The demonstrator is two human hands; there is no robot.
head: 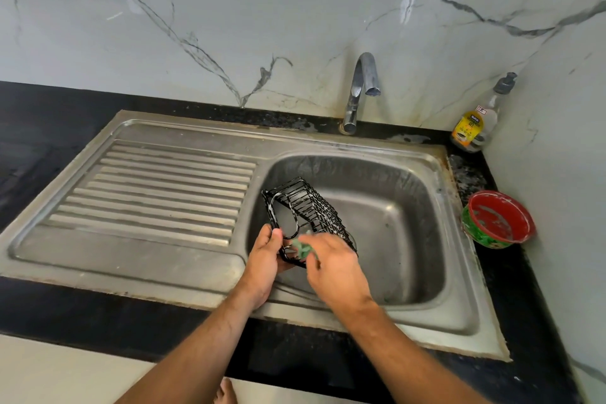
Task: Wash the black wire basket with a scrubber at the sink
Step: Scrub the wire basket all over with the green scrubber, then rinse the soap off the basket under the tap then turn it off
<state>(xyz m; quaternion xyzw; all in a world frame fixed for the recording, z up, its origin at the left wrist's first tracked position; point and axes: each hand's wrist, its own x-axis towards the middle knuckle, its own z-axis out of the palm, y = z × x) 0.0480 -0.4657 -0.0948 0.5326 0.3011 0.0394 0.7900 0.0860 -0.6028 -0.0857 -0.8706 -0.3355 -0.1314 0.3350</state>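
The sink basin holds the tilted, soapy basket at its left side. Right of the sink stands a red bowl; behind it, a tap and bottle. The left hand grips the basket's near end; the right hand pinches a green scrubber against it.

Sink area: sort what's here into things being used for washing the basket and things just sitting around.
In use:
- black wire basket, held by the left hand
- green scrubber, gripped in the right hand
- sink
- tap, not running

Sitting around:
- soap bottle in the corner
- red and green bowl on the counter
- draining board
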